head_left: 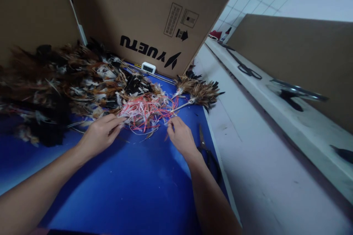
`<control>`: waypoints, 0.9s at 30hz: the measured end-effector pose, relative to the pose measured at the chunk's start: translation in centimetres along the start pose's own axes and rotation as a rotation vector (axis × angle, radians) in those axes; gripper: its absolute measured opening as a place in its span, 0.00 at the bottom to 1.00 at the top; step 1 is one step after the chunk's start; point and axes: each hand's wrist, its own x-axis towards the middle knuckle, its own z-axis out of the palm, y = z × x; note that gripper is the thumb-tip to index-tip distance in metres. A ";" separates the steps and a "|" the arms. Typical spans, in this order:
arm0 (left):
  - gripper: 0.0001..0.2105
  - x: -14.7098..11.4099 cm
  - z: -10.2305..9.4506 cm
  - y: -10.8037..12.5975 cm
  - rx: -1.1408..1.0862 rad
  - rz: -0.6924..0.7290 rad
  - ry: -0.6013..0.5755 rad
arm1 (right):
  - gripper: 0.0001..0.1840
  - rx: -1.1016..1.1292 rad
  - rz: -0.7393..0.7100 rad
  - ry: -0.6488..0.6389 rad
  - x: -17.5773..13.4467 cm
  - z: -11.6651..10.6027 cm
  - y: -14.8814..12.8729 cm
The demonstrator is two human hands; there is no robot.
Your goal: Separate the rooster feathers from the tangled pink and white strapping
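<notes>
The left hand (100, 134) and right hand (179, 134) curl at either side of the pink-and-white strands (143, 112) between them; whether either grips any, I cannot tell. Beyond the right hand lie feather bundles (205, 94), beside its wrist scissors (202, 141); beyond the left hand, loose feathers (85, 84)

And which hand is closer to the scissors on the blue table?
Right. The right hand is just beside the scissors; the left hand is farther off, by the pink strands' left edge.
</notes>
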 end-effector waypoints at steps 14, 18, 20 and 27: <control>0.22 -0.3 2.8 0.5 0.069 -0.034 -0.122 | 0.11 -0.270 -0.222 -0.263 0.8 0.9 -0.6; 0.22 0.6 4.7 2.5 0.082 -0.029 -0.165 | 0.12 -0.251 -0.116 -0.211 0.6 0.4 0.0; 0.22 1.6 5.9 3.6 0.088 -0.019 -0.178 | 0.13 -0.220 -0.064 -0.175 0.6 -0.1 0.4; 0.25 4.9 7.6 5.7 -0.014 0.010 -0.171 | 0.11 -0.027 0.032 -0.060 0.7 -1.6 1.5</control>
